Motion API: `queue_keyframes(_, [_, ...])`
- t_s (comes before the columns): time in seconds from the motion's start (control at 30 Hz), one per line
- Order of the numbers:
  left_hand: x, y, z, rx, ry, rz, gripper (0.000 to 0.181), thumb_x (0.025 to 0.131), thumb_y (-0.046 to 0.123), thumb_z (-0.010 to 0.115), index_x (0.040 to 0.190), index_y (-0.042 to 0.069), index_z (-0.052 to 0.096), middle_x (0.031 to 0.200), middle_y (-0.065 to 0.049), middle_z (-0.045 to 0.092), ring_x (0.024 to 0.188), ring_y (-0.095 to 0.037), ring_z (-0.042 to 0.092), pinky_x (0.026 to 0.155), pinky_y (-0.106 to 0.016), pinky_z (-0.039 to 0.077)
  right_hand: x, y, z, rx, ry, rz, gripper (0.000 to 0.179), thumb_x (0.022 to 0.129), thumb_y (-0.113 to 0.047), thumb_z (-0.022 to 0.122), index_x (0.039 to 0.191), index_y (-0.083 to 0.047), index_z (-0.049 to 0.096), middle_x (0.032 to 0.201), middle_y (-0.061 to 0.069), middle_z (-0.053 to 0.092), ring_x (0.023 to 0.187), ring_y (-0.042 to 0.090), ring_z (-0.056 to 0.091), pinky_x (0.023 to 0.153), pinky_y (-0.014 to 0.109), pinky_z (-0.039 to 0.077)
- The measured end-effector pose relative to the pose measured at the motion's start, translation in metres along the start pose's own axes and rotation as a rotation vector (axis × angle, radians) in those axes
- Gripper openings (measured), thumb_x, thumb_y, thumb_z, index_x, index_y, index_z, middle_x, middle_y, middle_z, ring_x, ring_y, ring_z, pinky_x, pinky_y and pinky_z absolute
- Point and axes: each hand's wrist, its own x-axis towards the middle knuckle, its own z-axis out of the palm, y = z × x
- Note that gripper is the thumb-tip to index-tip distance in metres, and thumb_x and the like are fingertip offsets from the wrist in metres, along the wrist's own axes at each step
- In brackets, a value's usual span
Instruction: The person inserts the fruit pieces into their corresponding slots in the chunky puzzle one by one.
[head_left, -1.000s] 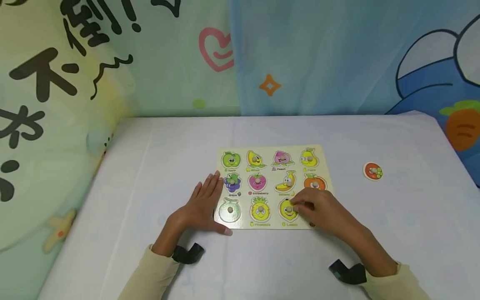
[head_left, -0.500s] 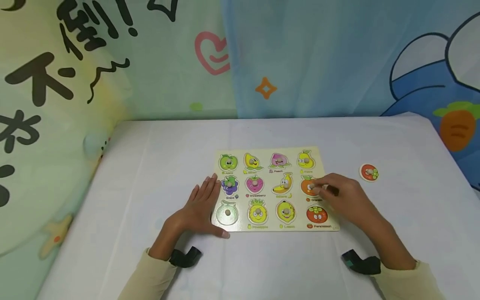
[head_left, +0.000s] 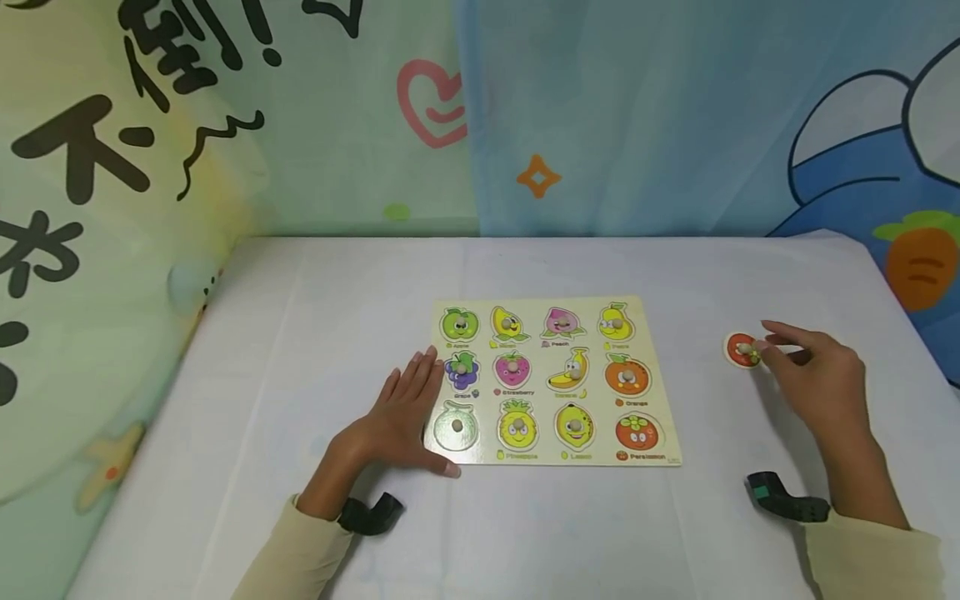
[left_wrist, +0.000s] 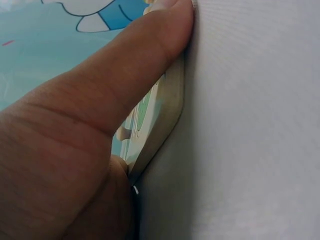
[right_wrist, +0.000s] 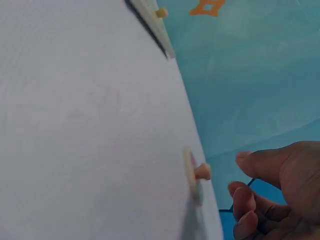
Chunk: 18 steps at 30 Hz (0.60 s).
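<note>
A fruit puzzle board (head_left: 540, 392) with rows of knobbed fruit pieces lies flat on the table. My left hand (head_left: 397, 417) rests at its left edge, fingers straight, with the thumb by the near corner; the left wrist view shows the thumb (left_wrist: 140, 55) along the board's side. Farther right lies a loose round red persimmon piece (head_left: 740, 350) with green leaves. Its wooden knob (right_wrist: 202, 171) sticks up in the right wrist view. My right hand (head_left: 821, 383) hovers just beside this piece, thumb and fingertips apart from the knob and holding nothing.
A white cloth (head_left: 570, 525) covers the table. Behind it hangs a printed curtain (head_left: 637, 117), and another printed sheet (head_left: 90, 333) stands along the left side. Both wrists wear small black cameras (head_left: 371, 514).
My right hand has moved right, from the board's lemon and orange pieces over to the loose persimmon piece. The left hand has stayed at the board's left edge.
</note>
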Motion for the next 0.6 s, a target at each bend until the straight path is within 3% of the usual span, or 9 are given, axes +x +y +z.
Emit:
queue_keyframes(0.13, [0.001, 0.0, 0.0, -0.001, 0.0, 0.004, 0.138, 0.063, 0.065, 0.08, 0.156, 0.005, -0.002, 0.161, -0.009, -0.015, 0.145, -0.023, -0.018, 0.115, -0.05, -0.004, 0.004, 0.01, 0.006, -0.027, -0.122, 0.044, 0.048, 0.097, -0.024, 0.059, 0.14, -0.004, 0.052, 0.122, 0.03, 0.057, 0.095, 0.04, 0.055, 0.054, 0.026, 0.044])
queue_keyframes(0.27, [0.001, -0.001, 0.002, -0.002, 0.001, 0.002, 0.139, 0.062, 0.066, 0.08, 0.156, 0.006, -0.003, 0.161, -0.008, -0.015, 0.145, -0.023, -0.018, 0.115, -0.049, -0.005, 0.006, 0.017, 0.011, -0.051, -0.211, 0.063, 0.053, 0.097, -0.031, 0.06, 0.139, 0.0, 0.051, 0.126, 0.036, 0.048, 0.104, 0.05, 0.05, 0.063, 0.046, 0.048])
queue_keyframes(0.37, [0.001, -0.001, 0.002, -0.003, 0.005, 0.002, 0.139, 0.061, 0.065, 0.081, 0.156, 0.006, -0.003, 0.161, -0.008, -0.015, 0.145, -0.022, -0.018, 0.115, -0.049, -0.005, 0.005, 0.017, 0.013, -0.056, -0.23, 0.06, 0.056, 0.097, -0.039, 0.059, 0.133, 0.003, 0.056, 0.124, 0.035, 0.047, 0.103, 0.049, 0.048, 0.069, 0.055, 0.046])
queue_keyframes(0.6, [0.0, -0.002, 0.001, 0.004, 0.013, 0.011, 0.139, 0.062, 0.066, 0.08, 0.156, 0.006, -0.003, 0.161, -0.007, -0.015, 0.146, -0.022, -0.017, 0.116, -0.049, -0.003, 0.003, 0.008, 0.016, -0.095, -0.268, -0.001, 0.045, 0.095, -0.031, 0.064, 0.116, 0.009, 0.061, 0.101, 0.026, 0.06, 0.091, 0.039, 0.051, 0.068, 0.047, 0.045])
